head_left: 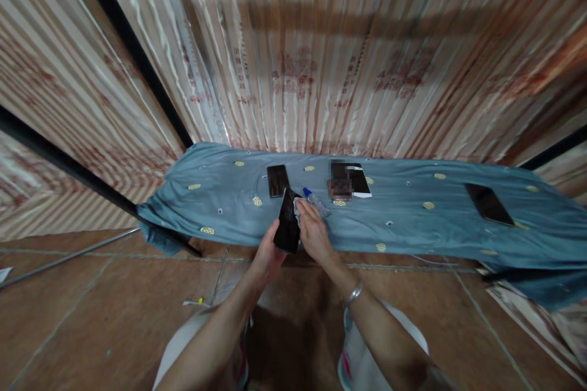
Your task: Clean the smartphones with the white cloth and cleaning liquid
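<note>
Phone (pixel 288 229) in our left hand (pixel 268 253) is the thing being worked: we grip it at its near end, screen side turned toward us, above the near edge of the blue cloth (pixel 413 220). Our right hand (pixel 314 232) presses a small wipe (pixel 297 208) against its far right corner, fingers closed over the wipe.

We judge the phone light and stiff, with a glossy glass face that is likely slippery and would crack if dropped on the tiled floor (pixel 92 311). The safest hold looks to be along the two long edges, thumb on one side and fingers on the other, keeping off the glass. The wipe is soft and limp and wants only a light pinch.

Just beyond the hands lies a small bottle (pixel 315 200) with a blue cap, on the cloth. Farther left rests a second phone (pixel 277 180), a third (pixel 358 181) sits to the right of the bottle, and a fourth (pixel 488 203) lies well apart at the far right.
</note>
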Demonstrator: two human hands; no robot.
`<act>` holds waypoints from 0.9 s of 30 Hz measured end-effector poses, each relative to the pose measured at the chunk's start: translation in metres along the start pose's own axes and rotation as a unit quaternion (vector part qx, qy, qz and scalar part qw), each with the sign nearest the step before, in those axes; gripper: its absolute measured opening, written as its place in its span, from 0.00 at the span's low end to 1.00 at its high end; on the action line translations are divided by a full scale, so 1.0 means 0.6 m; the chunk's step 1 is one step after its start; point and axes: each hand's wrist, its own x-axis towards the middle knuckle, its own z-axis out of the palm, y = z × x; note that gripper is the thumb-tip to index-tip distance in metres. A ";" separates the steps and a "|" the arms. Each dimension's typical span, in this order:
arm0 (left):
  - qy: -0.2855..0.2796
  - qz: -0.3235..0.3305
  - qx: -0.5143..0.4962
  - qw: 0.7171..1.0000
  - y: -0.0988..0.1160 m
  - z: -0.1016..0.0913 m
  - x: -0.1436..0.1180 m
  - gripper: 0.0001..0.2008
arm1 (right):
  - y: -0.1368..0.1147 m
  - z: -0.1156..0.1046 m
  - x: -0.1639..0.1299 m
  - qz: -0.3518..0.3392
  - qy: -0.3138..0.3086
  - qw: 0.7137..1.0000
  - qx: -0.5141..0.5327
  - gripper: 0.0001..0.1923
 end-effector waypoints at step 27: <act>0.007 -0.019 0.125 0.992 -0.038 -0.019 0.003 0.20 | 0.005 0.003 0.010 0.004 0.022 1.000 0.001 0.26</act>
